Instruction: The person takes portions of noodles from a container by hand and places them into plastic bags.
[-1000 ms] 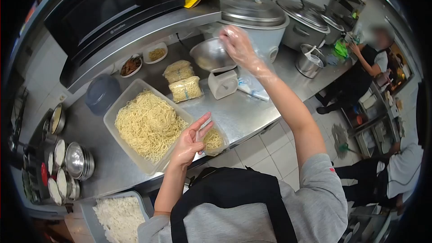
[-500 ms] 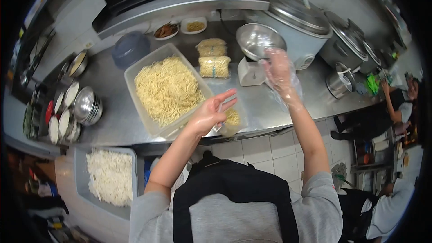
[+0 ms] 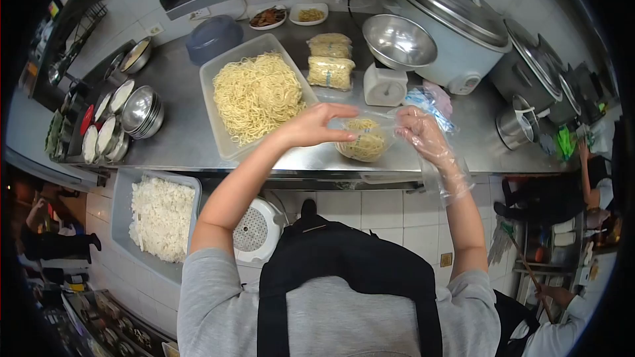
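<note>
A clear plastic bag of noodles (image 3: pixel 365 144) is at the counter's front edge, between my hands. My right hand (image 3: pixel 423 133), in a loose clear plastic glove, is closed on the bag's upper right edge. At the bag's left side is my left hand (image 3: pixel 316 124), thumb and fingers apart, with the fingertips at the plastic; a firm grip is not visible. Left of it stands a translucent tub (image 3: pixel 211 119) heaped with loose noodles (image 3: pixel 258 96). Behind the bag, a steel bowl (image 3: pixel 400 39) rests on a white scale (image 3: pixel 385 86).
Packed noodle bags (image 3: pixel 331 71) lie behind the tub. A large rice cooker (image 3: pixel 456 46) and a steel pot (image 3: pixel 516 125) stand right. Stacked steel bowls (image 3: pixel 142 112) sit left. Below the counter is a grey bin (image 3: pixel 197 205) of rice. Other people are at far right and left.
My right hand has come from beside the steel bowl down to the bag and closed on its edge. My left hand has shifted, spreading thumb from fingers. The view has tilted.
</note>
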`<control>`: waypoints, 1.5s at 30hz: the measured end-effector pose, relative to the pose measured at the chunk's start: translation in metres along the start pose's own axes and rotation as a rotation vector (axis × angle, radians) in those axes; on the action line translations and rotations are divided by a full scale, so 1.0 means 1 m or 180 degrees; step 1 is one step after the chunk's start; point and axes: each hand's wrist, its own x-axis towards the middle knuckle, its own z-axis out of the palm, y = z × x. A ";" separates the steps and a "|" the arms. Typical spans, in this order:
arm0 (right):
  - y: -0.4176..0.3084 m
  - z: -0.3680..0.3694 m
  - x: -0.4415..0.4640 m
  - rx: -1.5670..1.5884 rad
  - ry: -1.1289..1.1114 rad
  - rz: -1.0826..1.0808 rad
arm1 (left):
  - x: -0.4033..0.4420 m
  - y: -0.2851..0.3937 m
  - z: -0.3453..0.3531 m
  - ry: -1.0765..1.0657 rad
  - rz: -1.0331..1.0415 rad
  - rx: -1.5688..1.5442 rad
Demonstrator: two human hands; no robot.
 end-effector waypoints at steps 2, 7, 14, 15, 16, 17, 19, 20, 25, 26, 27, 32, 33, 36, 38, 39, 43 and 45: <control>0.005 -0.004 -0.005 0.0090 0.0039 -0.0059 | -0.002 -0.005 -0.006 -0.0048 0.0107 0.0483; 0.001 -0.007 -0.003 0.0169 -0.0050 -0.0005 | -0.007 -0.003 0.000 0.0826 0.0431 -0.1495; -0.014 -0.022 0.008 0.0099 -0.0267 0.0326 | 0.018 -0.072 0.082 0.0538 -0.0007 -0.1119; -0.016 -0.025 0.010 -0.0237 -0.0357 0.0172 | 0.024 -0.071 0.079 0.0308 0.0044 -0.1346; -0.014 -0.028 0.011 -0.0251 -0.0365 0.0163 | 0.029 -0.070 0.078 0.0073 0.0092 -0.1575; -0.008 -0.033 0.011 0.0065 -0.0213 0.0160 | 0.031 -0.069 0.079 0.0091 0.0097 -0.1582; 0.009 -0.047 0.006 0.0385 -0.0101 0.0111 | 0.034 -0.076 0.080 0.0062 -0.0038 -0.1823; 0.021 -0.053 -0.002 0.1151 0.0389 0.0568 | 0.035 -0.078 0.081 0.0149 -0.0062 -0.1803; 0.050 0.037 -0.043 0.1930 0.0454 0.0741 | 0.026 -0.069 0.075 0.0353 0.0116 -0.1840; 0.054 0.068 -0.049 0.1853 0.0416 0.0884 | 0.024 -0.069 0.076 0.0427 0.0133 -0.1814; 0.050 0.090 -0.048 0.1769 0.0417 0.1049 | 0.024 -0.071 0.078 0.0407 0.0126 -0.1937; 0.012 0.127 -0.013 0.3152 0.1552 0.1229 | 0.022 -0.066 0.088 0.0613 0.0003 -0.2116; 0.020 0.134 -0.011 0.3010 0.1789 0.1337 | 0.020 -0.070 0.092 0.0534 0.0029 -0.2066; 0.026 0.133 -0.014 0.1288 0.1861 0.1208 | 0.025 -0.079 0.108 0.1006 0.0286 -0.1483; 0.019 0.128 -0.006 0.0760 0.1975 0.0943 | 0.028 -0.075 0.113 0.1388 0.0153 -0.1411; 0.020 0.127 0.000 0.0697 0.1997 0.0945 | 0.030 -0.070 0.114 0.1663 0.0075 -0.1369; 0.043 0.126 0.024 0.0863 0.2074 0.1265 | 0.055 -0.068 0.101 0.2038 -0.0046 -0.0877; 0.043 0.119 0.030 0.1308 0.2273 0.1305 | 0.064 -0.074 0.094 0.1669 -0.0108 -0.0346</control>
